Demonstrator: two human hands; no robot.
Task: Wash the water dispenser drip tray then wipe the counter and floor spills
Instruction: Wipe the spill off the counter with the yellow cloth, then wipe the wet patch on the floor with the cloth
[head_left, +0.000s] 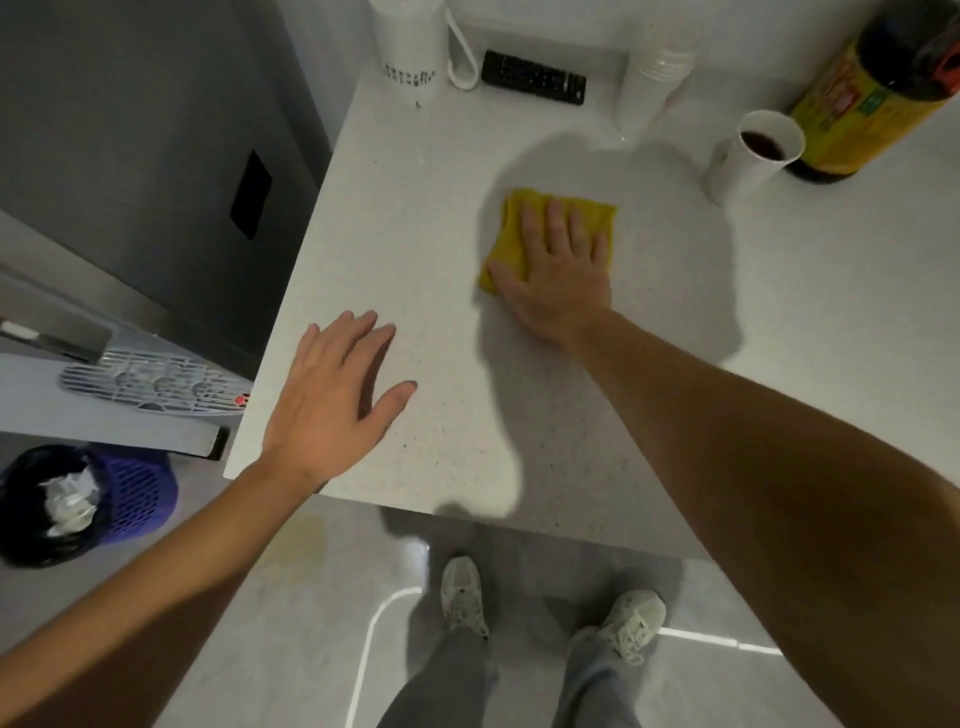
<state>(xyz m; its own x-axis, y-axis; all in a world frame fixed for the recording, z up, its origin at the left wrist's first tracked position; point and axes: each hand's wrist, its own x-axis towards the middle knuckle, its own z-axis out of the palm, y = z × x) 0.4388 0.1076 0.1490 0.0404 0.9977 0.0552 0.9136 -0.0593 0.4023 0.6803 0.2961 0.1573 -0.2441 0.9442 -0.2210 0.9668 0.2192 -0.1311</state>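
**Cloth flat on the table**

The right hand (558, 270) presses spread fingers on the yellow cloth (511, 234) mid-table (415, 208). The left hand (332, 400), spread and empty, hovers near the table's left edge. The drip tray (156, 384) lies left, off the table. A cup (753, 156) and bottle (872, 93) crowd the far right.

White speckled counter (415, 218) with a square corner over a glossy grey tiled floor (291, 639). Floor reflects a bright light strip. Yellowish stain (298, 545) on the floor near the counter corner. Grey panel (130, 130) to the left, bearing a black rectangle (251, 195). White wall (571, 21) behind.
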